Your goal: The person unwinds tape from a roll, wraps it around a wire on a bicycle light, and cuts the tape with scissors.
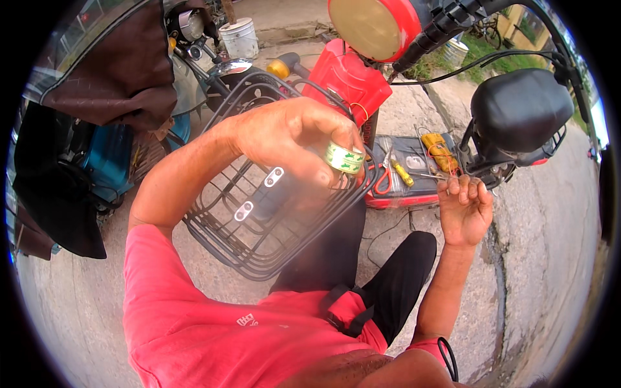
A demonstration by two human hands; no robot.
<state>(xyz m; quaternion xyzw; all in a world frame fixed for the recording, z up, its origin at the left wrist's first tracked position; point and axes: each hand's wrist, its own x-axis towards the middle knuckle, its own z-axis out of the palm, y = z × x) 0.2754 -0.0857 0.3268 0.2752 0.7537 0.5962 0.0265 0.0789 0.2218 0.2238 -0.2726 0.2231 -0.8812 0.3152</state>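
Note:
My left hand [294, 139] is raised over the rim of a black wire basket [272, 226]. Its thumb and fingers curl around a roll of tape [343, 159], pale with a green pattern. My right hand [464, 208] is off to the right, palm up, fingers bent and closed at the edge of the red footboard [404, 202]; what they hold, if anything, is too small to tell. Just past its fingertips lie a yellow multimeter [440, 154] and thin wires. Also on the footboard are red-handled scissors [383, 180] and a yellow-handled tool [402, 172].
A red two-wheeler with a round headlight [365, 29] and black seat [522, 103] stands in front of me. At left is a parked vehicle with a brown cover [116, 77]. A white bucket [239, 37] stands behind. Dark cables [378, 242] lie on the concrete.

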